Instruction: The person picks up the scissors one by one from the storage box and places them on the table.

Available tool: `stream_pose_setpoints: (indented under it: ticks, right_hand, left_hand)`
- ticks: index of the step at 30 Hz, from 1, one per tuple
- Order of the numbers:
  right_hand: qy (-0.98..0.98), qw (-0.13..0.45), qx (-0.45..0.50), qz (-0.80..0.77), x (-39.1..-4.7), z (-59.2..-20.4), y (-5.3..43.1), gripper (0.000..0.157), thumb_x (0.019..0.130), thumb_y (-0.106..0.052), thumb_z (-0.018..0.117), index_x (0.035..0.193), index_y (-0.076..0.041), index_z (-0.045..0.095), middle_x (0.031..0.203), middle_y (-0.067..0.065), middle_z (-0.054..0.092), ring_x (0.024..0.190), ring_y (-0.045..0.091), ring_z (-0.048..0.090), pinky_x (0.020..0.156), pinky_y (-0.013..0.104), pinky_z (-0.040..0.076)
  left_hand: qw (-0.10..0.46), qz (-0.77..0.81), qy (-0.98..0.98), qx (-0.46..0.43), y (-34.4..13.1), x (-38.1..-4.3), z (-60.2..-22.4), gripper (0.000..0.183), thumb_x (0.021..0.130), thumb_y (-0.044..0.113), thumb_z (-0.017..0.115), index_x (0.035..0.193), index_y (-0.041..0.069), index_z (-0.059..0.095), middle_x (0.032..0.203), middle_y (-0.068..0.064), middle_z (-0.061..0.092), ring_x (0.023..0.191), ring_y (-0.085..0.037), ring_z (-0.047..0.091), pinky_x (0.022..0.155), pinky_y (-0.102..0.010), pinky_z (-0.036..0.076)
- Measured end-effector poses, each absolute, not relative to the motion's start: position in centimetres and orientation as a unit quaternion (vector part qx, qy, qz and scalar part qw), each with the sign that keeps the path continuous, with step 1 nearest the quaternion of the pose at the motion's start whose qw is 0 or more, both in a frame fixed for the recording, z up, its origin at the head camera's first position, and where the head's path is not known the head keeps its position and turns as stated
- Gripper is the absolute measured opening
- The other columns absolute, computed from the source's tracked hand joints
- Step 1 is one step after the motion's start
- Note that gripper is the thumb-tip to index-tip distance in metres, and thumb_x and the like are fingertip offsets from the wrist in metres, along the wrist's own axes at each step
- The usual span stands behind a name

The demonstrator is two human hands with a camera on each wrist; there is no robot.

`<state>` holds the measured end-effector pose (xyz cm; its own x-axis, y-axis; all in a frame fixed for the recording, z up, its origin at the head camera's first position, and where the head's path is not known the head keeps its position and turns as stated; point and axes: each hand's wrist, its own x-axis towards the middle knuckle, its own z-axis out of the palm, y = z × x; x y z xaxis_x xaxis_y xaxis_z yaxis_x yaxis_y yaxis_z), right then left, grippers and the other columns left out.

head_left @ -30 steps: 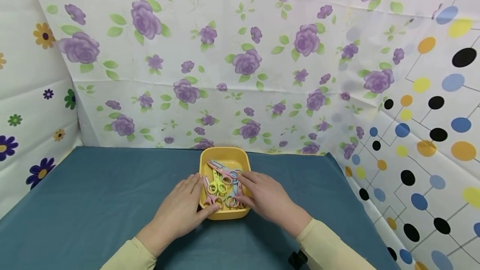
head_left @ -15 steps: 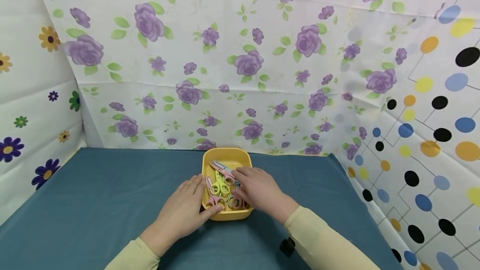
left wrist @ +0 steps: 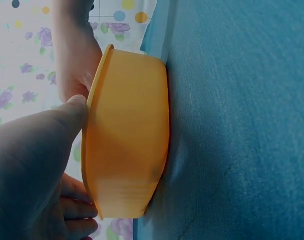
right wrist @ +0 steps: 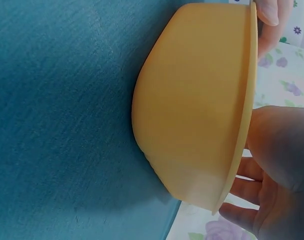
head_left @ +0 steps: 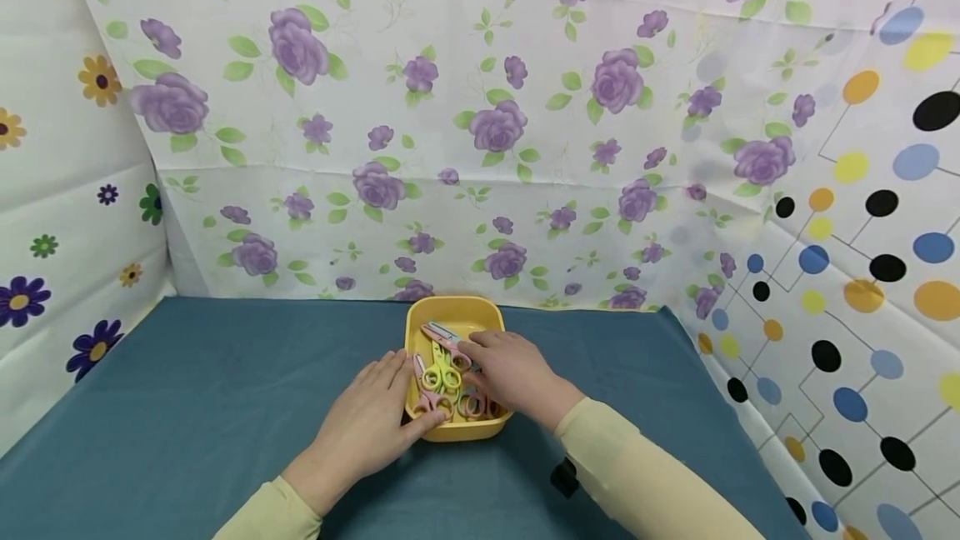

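Observation:
A yellow plastic basin (head_left: 454, 307) holds several pairs of children's scissors. Yellow scissors (head_left: 441, 373) lie near its middle, with pink scissors (head_left: 435, 402) at the near left. Another pink-handled pair (head_left: 448, 344) points toward the far left. My left hand (head_left: 367, 419) rests along the basin's left rim with fairly straight fingers, its thumb over the near left corner. My right hand (head_left: 517, 373) reaches over the right rim, fingers and thumb down among the scissors; I cannot tell whether it grips one. In the right wrist view the basin wall (right wrist: 192, 100) hides its fingertips partly.
A blue-green cloth (head_left: 225, 407) covers the table under the basin. Behind hangs a white sheet with purple flowers (head_left: 495, 127). A dotted sheet (head_left: 847, 340) stands on the right and a daisy-print sheet (head_left: 60, 257) on the left. A small black object (head_left: 565, 477) is beside the right sleeve.
My right hand has moved left and further over the basin, covering the blue scissors seen earlier. The left hand keeps its place on the rim. The view has shifted slightly.

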<state>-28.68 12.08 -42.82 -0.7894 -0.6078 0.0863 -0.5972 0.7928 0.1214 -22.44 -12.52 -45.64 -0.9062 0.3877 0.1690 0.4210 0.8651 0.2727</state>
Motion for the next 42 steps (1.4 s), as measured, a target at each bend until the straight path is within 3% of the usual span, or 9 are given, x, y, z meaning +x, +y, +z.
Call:
stream_pose_setpoints:
  ticks: [24, 42]
  right_hand:
    - [-0.946, 0.028, 0.312, -0.081, -30.3, -43.6, 10.6, 0.047, 0.110, -0.039, 0.073, 0.154, -0.023, 0.069, 0.145, 0.006, 0.070, 0.131, 0.024, 0.067, 0.120, 0.050, 0.048]
    - [-0.949, 0.010, 0.303, -0.084, -31.0, -43.9, 10.1, 0.045, 0.111, -0.038, 0.070, 0.155, -0.028, 0.068, 0.142, 0.004, 0.071, 0.124, 0.024, 0.068, 0.112, 0.045, 0.054]
  left_hand:
    - [0.050, -0.155, -0.964, -0.210, -12.4, -22.3, -45.6, 0.096, 0.106, 0.069, 0.063, 0.165, -0.005, 0.046, 0.171, -0.026, 0.042, 0.159, -0.043, 0.039, 0.129, -0.061, 0.032]
    - [0.053, -0.157, -0.964, -0.207, -12.5, -22.3, -45.8, 0.097, 0.105, 0.071, 0.062, 0.165, -0.004, 0.047, 0.171, -0.026, 0.041, 0.160, -0.042, 0.038, 0.130, -0.060, 0.032]
